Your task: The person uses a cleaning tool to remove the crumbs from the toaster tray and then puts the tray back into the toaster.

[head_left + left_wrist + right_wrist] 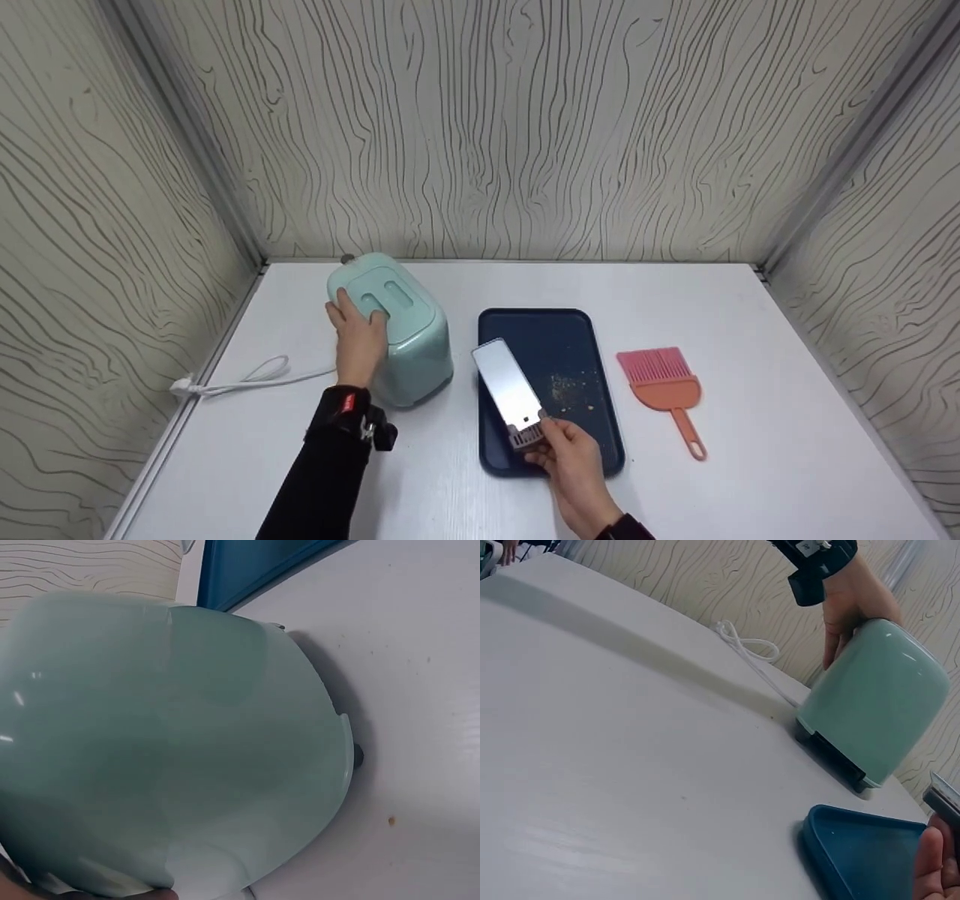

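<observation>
A mint-green toaster (420,360) with a lid on top is at the left of the table. My left hand (358,345) holds it from above, thumb at a recess in the lid and fingers over the left edge. In the right wrist view a dark opening (836,757) shows low on the toaster (885,697). My right hand (574,465) pinches the grey slotted end of a shiny metal crumb tray (510,382), tilted above a dark blue tray (536,330). Brown crumbs (574,391) lie in the blue tray. The left wrist view shows mostly the toaster's side (187,727).
Right of the blue tray lies an orange dustpan-shaped brush (667,390) with pink bristles. A white power cord (255,381) with its plug runs left from the toaster to the table's edge. Patterned panels (510,135) enclose the white table at the back and sides.
</observation>
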`<action>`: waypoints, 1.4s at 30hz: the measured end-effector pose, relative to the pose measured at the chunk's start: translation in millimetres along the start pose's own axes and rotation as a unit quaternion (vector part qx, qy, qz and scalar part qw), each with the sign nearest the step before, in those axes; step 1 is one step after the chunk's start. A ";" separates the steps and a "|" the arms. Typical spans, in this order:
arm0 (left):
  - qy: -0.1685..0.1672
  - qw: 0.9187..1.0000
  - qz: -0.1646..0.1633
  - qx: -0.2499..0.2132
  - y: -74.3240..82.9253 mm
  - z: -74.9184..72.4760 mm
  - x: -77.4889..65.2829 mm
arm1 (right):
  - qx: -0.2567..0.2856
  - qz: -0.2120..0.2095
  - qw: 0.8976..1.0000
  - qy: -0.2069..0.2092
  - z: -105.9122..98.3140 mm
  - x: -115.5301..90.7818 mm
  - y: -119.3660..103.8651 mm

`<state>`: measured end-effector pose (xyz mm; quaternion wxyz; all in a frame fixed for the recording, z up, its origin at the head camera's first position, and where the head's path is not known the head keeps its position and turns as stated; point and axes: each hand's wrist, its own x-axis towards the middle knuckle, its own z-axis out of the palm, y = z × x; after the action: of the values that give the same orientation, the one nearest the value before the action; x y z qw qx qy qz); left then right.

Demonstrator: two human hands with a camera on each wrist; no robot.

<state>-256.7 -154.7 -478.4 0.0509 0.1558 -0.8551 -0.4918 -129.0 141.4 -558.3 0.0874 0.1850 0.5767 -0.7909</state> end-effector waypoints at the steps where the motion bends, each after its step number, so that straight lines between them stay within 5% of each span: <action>1: 0.000 1.000 0.000 0.003 0.0 -1.1 0.6 | 0.000 0.007 1.000 -0.005 2.7 -1.6 1.8; 11: -0.025 0.999 -0.014 0.029 0.5 -8.5 6.0 | -0.010 0.017 0.998 -0.057 28.9 -16.0 23.9; 25: -0.031 0.999 -0.019 0.034 3.0 -10.8 6.8 | -0.033 0.035 0.996 -0.077 40.3 -18.4 48.3; 42: -0.027 0.999 -0.011 0.030 0.0 -10.1 7.0 | -0.001 0.030 0.994 -0.103 54.9 -13.9 58.0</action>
<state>-260.9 -165.3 -473.7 0.0174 0.1536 -0.8685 -0.4709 -106.4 69.9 -589.3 0.1702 0.1197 0.5600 -0.8020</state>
